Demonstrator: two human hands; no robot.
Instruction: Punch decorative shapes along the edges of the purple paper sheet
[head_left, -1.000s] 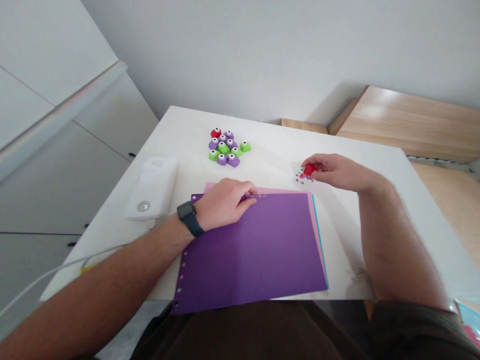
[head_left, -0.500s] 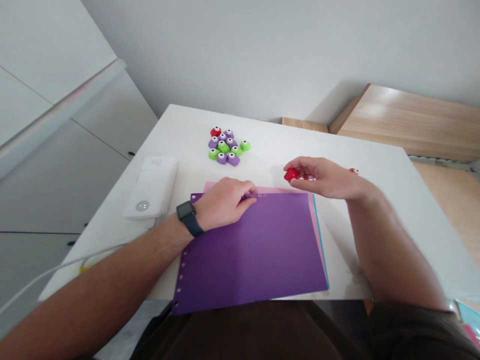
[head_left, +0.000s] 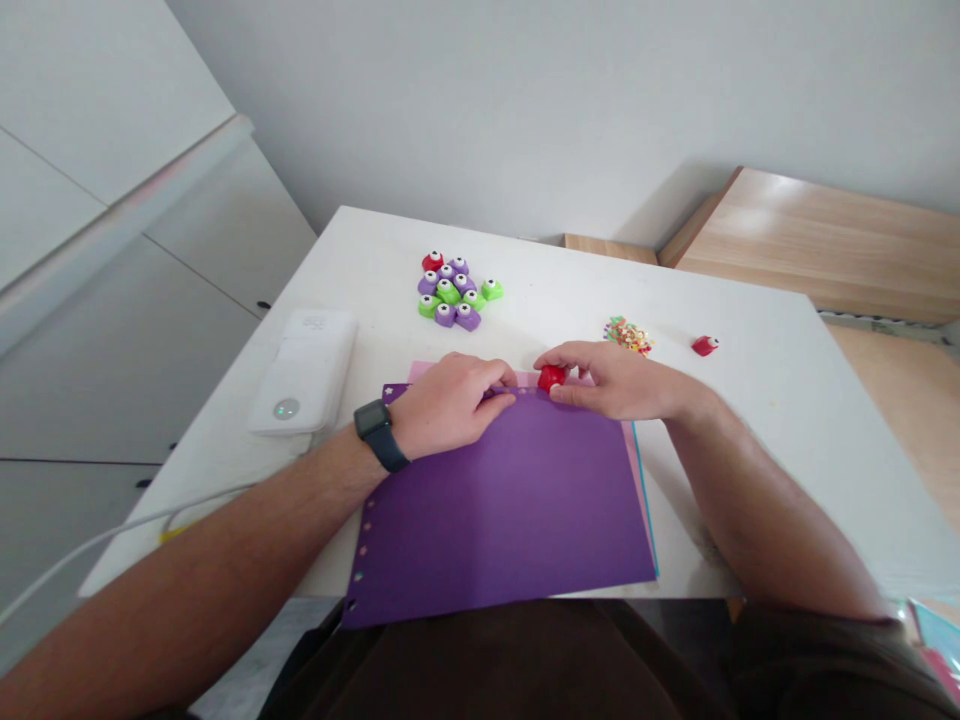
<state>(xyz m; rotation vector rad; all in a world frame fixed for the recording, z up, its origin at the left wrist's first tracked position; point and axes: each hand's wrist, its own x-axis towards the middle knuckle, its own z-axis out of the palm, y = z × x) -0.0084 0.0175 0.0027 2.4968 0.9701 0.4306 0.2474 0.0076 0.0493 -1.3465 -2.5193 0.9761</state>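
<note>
My left hand [head_left: 454, 408] pinches the purple sheet [head_left: 517, 500] at its upper edge. My right hand [head_left: 619, 380] grips a red punch [head_left: 551, 377] at the same edge, just right of small holes. On the desk [head_left: 555, 290], paper bits [head_left: 631, 338] lie beyond my right hand, a second red punch [head_left: 703, 346] farther right, and clustered punches [head_left: 448, 291] beyond the sheet.

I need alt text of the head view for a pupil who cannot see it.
Right hand holds a red craft punch at the far edge of a purple sheet; left hand holds the same edge. Beyond lie multicoloured confetti and a cluster of punches.
</note>
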